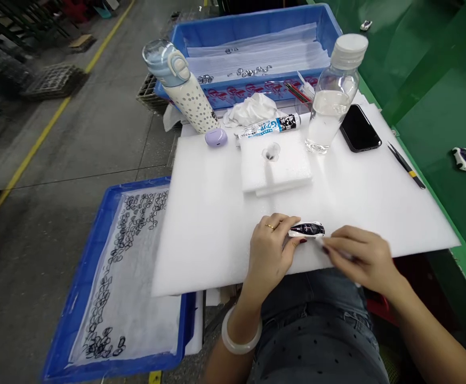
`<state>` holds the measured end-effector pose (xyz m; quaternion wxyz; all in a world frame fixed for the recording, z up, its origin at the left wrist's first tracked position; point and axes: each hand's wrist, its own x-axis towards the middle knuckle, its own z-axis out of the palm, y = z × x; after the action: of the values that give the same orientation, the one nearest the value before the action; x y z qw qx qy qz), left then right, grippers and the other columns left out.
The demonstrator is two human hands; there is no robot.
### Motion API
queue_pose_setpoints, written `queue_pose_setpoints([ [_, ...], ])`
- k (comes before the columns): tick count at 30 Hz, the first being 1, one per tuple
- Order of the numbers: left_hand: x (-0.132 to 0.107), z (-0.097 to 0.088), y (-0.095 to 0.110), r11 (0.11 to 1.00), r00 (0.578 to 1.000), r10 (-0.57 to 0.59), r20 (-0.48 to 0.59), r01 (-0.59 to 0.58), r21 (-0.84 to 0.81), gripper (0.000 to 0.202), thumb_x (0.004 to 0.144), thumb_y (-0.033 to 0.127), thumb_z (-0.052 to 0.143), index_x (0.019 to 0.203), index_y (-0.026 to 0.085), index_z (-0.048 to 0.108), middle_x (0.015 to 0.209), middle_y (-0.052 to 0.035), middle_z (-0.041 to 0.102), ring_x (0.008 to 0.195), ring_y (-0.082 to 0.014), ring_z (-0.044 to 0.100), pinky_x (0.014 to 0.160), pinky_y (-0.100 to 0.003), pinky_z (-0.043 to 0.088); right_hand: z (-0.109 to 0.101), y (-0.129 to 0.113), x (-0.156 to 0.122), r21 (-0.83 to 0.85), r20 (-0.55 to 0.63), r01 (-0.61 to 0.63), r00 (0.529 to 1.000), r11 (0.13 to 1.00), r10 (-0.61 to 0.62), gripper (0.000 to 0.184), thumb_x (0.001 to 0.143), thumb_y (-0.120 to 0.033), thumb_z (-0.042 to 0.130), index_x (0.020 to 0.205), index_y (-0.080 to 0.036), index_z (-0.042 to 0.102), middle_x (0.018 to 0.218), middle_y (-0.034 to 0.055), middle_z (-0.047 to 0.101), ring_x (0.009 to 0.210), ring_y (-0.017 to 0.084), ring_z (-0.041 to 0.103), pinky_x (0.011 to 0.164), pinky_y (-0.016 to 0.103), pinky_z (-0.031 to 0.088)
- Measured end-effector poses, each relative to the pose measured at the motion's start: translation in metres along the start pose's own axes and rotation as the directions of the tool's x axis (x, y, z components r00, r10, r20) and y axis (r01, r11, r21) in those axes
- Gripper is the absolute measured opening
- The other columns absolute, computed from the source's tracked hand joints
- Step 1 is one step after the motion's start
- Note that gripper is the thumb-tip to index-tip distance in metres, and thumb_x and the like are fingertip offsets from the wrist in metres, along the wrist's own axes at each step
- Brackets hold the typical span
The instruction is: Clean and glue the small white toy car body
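Pinching 1 end of the toy car (pixel 307 229) w/ left hand (pixel 271 248) | right hand (pixel 363 258) by the other end, kinda blurry, can't tell its grip | car's over the foam sheet (pixel 205 213), near the foam block (pixel 279 176)

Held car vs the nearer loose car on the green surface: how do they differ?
The held car is in the left hand; the loose car rests untouched on the green surface. The held car lies roughly level across the view; the loose car slants down rightward. Both are white, dark-topped.
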<state>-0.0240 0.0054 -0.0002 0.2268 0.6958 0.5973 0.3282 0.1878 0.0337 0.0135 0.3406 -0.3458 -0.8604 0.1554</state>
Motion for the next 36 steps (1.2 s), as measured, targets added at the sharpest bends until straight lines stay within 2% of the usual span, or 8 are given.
queue_pose_setpoints([
  [6, 0.000, 0.000, 0.001, 1.000, 1.000, 0.002, -0.012, -0.002, 0.008, 0.022, 0.095, 0.025, 0.061, 0.115, 0.020, 0.066, 0.104, -0.0055, 0.069, 0.092, -0.0235, 0.057, 0.082, -0.041, 0.050, -0.015, 0.006, 0.024, -0.428, -0.093, -0.061, 0.995, 0.902, 0.023, 0.020, 0.086, -0.034, 0.069, 0.104, -0.025, 0.068, 0.119, 0.0101, 0.070, 0.110, 0.035, 0.061, 0.091, 0.055, 0.038],
  [12, 0.000, 0.000, 0.002, 1.000, 1.000, 0.004, 0.005, -0.004, 0.020, 0.022, 0.096, 0.025, 0.058, 0.117, 0.020, 0.066, 0.105, -0.0055, 0.069, 0.092, -0.0233, 0.057, 0.082, -0.041, 0.049, 0.020, -0.010, 0.015, -0.337, -0.067, -0.003, 0.997, 0.942, -0.021, 0.014, 0.087, -0.023, 0.068, 0.100, -0.025, 0.063, 0.103, 0.0025, 0.075, 0.096, 0.025, 0.066, 0.088, 0.046, 0.035],
  [17, -0.001, 0.000, 0.000, 1.000, 1.000, 0.003, -0.001, -0.003, 0.019, 0.023, 0.093, 0.023, 0.063, 0.116, 0.020, 0.066, 0.104, -0.0051, 0.069, 0.091, -0.0237, 0.058, 0.082, -0.041, 0.050, 0.010, -0.006, 0.018, -0.206, 0.047, -0.027, 0.998, 0.978, 0.037, 0.014, 0.090, -0.024, 0.065, 0.104, -0.023, 0.062, 0.102, 0.0039, 0.073, 0.098, 0.024, 0.063, 0.089, 0.046, 0.040],
  [21, -0.003, -0.001, -0.001, 1.000, 1.000, 0.022, 0.009, -0.022, -0.001, 0.031, 0.092, 0.017, 0.063, 0.123, 0.021, 0.060, 0.110, -0.0055, 0.068, 0.098, -0.0240, 0.059, 0.087, -0.042, 0.051, 0.013, -0.010, 0.031, -0.083, 0.271, -0.075, 0.958, 0.994, 0.095, 0.038, 0.093, -0.023, 0.059, 0.130, -0.017, 0.052, 0.110, 0.0102, 0.069, 0.102, 0.026, 0.059, 0.087, 0.044, 0.049],
  [24, -0.007, -0.002, -0.001, 1.000, 0.999, 0.029, 0.013, -0.029, 0.007, 0.045, 0.093, 0.014, 0.055, 0.137, 0.024, 0.047, 0.121, -0.0072, 0.065, 0.107, -0.0248, 0.059, 0.091, -0.045, 0.051, 0.014, -0.006, 0.032, -0.048, 0.279, -0.028, 0.959, 0.998, 0.041, 0.049, 0.094, -0.018, 0.054, 0.141, -0.015, 0.042, 0.100, 0.0094, 0.069, 0.089, 0.023, 0.061, 0.077, 0.040, 0.053],
  [28, -0.010, -0.001, -0.002, 0.999, 1.000, 0.026, -0.003, -0.026, 0.045, 0.050, 0.094, 0.018, 0.054, 0.142, 0.025, 0.041, 0.128, -0.0090, 0.063, 0.112, -0.0269, 0.059, 0.093, -0.048, 0.052, -0.036, 0.044, -0.004, -0.176, -0.084, -0.189, 0.981, 0.966, 0.176, 0.050, 0.090, -0.025, 0.064, 0.138, -0.024, 0.049, 0.106, 0.0109, 0.070, 0.088, 0.024, 0.066, 0.076, 0.039, 0.055],
  [31, -0.010, 0.001, -0.003, 0.994, 0.997, 0.080, -0.022, -0.078, 0.077, 0.035, 0.095, 0.019, 0.052, 0.130, 0.025, 0.054, 0.124, -0.0080, 0.065, 0.111, -0.0275, 0.061, 0.091, -0.049, 0.054, -0.103, 0.099, -0.061, -0.311, -0.385, -0.491, 0.848, 0.814, 0.364, 0.059, 0.082, -0.031, 0.074, 0.137, -0.025, 0.053, 0.098, 0.0123, 0.073, 0.073, 0.022, 0.069, 0.062, 0.032, 0.053],
  [36, -0.007, 0.002, -0.002, 0.988, 0.992, 0.121, -0.033, -0.117, 0.101, 0.027, 0.094, 0.019, 0.052, 0.119, 0.023, 0.063, 0.118, -0.0076, 0.067, 0.106, -0.0278, 0.063, 0.085, -0.048, 0.056, -0.171, 0.155, -0.126, -0.537, -0.452, -0.538, 0.834, 0.650, 0.318, 0.028, 0.073, -0.030, 0.081, 0.096, -0.029, 0.066, 0.061, 0.0016, 0.065, 0.040, 0.014, 0.051, 0.036, 0.028, 0.027],
])
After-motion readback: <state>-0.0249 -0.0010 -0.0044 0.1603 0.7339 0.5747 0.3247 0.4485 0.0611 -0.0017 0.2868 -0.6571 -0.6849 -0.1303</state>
